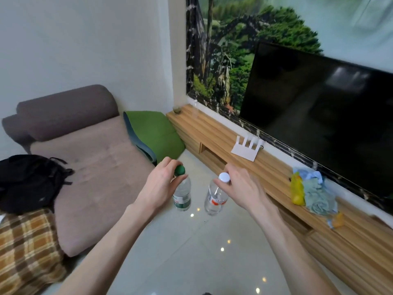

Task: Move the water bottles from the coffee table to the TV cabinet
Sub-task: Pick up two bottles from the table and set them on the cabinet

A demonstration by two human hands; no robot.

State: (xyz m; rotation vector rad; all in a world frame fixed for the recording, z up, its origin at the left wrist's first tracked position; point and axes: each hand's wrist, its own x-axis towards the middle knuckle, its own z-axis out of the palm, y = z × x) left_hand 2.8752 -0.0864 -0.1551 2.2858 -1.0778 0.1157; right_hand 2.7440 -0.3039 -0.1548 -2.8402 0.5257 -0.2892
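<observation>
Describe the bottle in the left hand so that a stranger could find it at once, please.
Start at the long wooden TV cabinet under the television. In front of it, over the pale floor, two hands each hold a clear water bottle by its top. The left hand has the green-capped bottle; its neighbour has a white cap.

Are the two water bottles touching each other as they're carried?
Apart. The head view shows bare floor tile between the green-capped bottle in the left hand and the white-capped bottle in the right hand, from caps to bases.
</observation>
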